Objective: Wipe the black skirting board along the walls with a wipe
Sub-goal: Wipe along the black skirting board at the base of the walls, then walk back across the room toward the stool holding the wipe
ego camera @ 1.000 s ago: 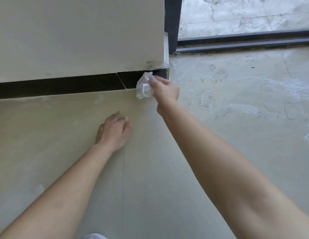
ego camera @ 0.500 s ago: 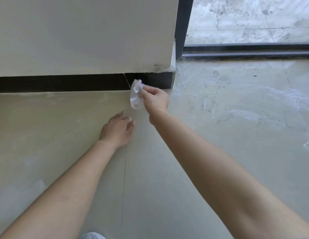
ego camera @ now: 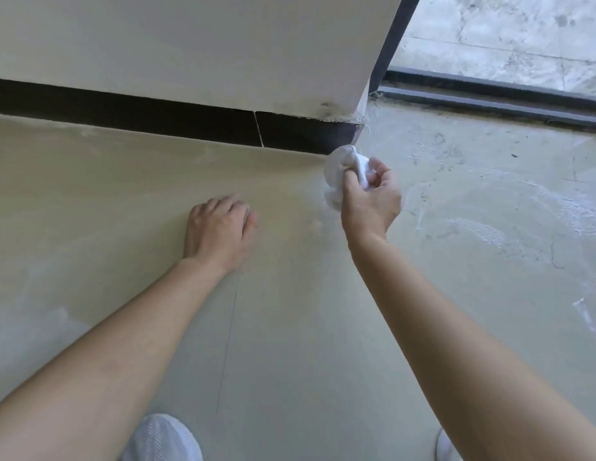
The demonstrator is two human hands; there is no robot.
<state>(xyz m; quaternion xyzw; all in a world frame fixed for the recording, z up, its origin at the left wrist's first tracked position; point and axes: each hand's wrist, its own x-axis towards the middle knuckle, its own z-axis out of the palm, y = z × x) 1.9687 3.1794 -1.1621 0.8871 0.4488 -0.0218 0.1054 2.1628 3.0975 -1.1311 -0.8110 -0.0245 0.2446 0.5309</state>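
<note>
A black, glossy skirting board is seen running from the left edge along the foot of a cream painted wall, above a pale beige tiled floor. The left hand is rested palm down on that floor, well short of the board; its fingers are kept close together and slightly bent, and nothing is held in them. Below it, the toe of a white mesh shoe is cut off by the lower edge. A thin pale joint is shown in the board, right of the left hand. At the board's right end, by the wall corner, a crumpled white wipe is held at the board's lower edge; whether contact is made cannot be told. The wipe is pinched by the right hand, with thumb and curled fingers closed on it. Further right, the floor is marked with grey-white dusty smears, and a dark metal door track is laid across the top right.
</note>
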